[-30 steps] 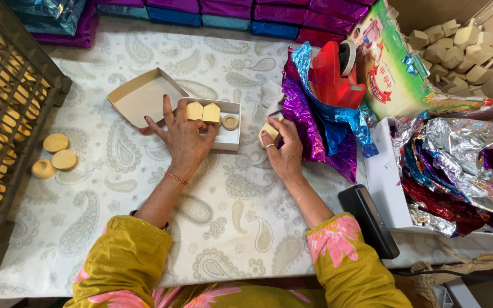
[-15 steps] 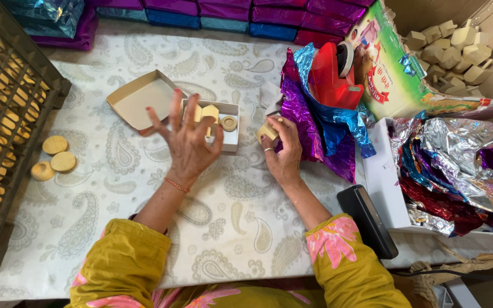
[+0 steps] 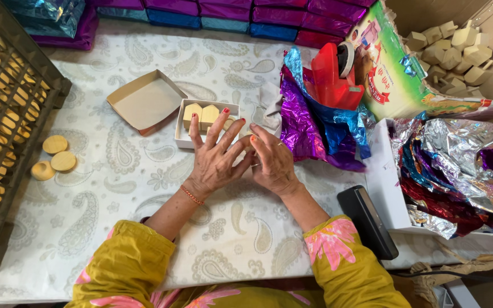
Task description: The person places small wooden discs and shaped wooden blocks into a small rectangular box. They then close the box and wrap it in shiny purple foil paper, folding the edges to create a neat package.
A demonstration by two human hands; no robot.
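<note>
Since half a second ago the left hand (image 3: 215, 162) has drawn back from over the box (image 3: 207, 122) and met the right hand (image 3: 272, 162) just below the box's near right corner. Both hands lie palm down on the tablecloth (image 3: 144, 188), side by side and touching; the left fingers are spread and slack, their tips reaching the box's near edge, gripping nothing I can see. The right fingers curl over a small pale piece (image 3: 247, 138) that peeks out between the hands; whether they grip it I cannot tell. Two wooden blocks (image 3: 201, 116) stand in the white box, a round piece beside them. Left of the box lies its empty lid (image 3: 146, 102), tilted. Crumpled foil (image 3: 315, 122) sits just right of the hands, a red tape dispenser (image 3: 338, 74) on it. Three wooden discs (image 3: 53, 157) lie beside the crate (image 3: 7, 120) at far left.
</note>
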